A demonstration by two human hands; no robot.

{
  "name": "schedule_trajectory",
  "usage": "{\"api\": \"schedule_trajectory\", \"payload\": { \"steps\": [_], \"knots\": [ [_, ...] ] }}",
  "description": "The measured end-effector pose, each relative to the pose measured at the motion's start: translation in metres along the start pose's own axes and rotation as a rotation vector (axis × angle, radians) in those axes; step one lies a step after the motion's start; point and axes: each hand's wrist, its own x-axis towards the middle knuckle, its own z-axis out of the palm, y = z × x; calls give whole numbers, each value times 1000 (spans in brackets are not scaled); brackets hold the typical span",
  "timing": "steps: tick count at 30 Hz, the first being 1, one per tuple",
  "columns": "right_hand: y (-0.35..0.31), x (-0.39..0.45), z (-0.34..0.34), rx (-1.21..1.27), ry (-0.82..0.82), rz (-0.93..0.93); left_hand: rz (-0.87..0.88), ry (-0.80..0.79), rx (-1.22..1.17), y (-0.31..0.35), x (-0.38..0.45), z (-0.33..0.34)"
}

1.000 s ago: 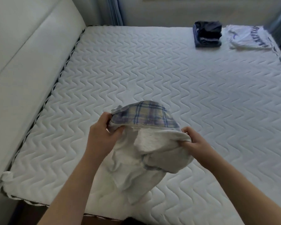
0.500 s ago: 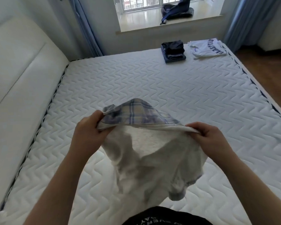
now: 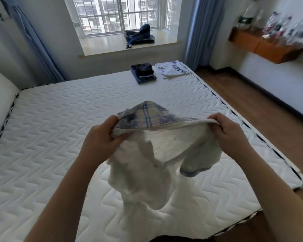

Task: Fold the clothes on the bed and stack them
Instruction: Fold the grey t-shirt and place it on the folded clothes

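Note:
A light grey garment (image 3: pixel 147 165) with a blue-and-beige plaid lining hangs in the air over the white quilted bed (image 3: pixel 63 140). My left hand (image 3: pixel 101 138) grips its upper edge on the left, and my right hand (image 3: pixel 226 131) grips the same edge on the right, stretching it between them. The rest of the garment droops crumpled below, its lower end near the mattress. At the far end of the bed lie a folded dark blue stack (image 3: pixel 143 72) and a folded white shirt with dark lettering (image 3: pixel 172 69).
A padded white headboard (image 3: pixel 0 95) runs along the left. The wooden floor (image 3: pixel 262 109) lies to the right of the bed. A dark blue bag (image 3: pixel 140 36) sits on the window sill. An orange wall shelf (image 3: pixel 268 46) with bottles hangs at the right.
Both hands have lifted the garment higher and pulled its edge wider apart. My view has tilted up, bringing the window, floor and shelf into sight.

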Motion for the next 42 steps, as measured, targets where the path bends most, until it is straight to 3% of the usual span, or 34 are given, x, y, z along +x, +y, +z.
{"api": "schedule_trajectory", "payload": {
  "steps": [8, 18, 22, 35, 42],
  "knots": [
    [0, -28, -28, -31, 145, 81, 95, -111, 136, 3, 21, -4],
    [12, -65, -47, 227, 238, 214, 56, -193, -140, 35, 20, 30],
    [28, -68, -71, 269, 275, 221, 58, -185, -146, 61, 27, 54],
    [164, -33, -163, 294, 301, 212, -83, -114, -196, 184, 73, 168],
    [241, -9, -215, 313, 242, 294, -96, -127, -184, 252, 96, 237]
  ]
}}
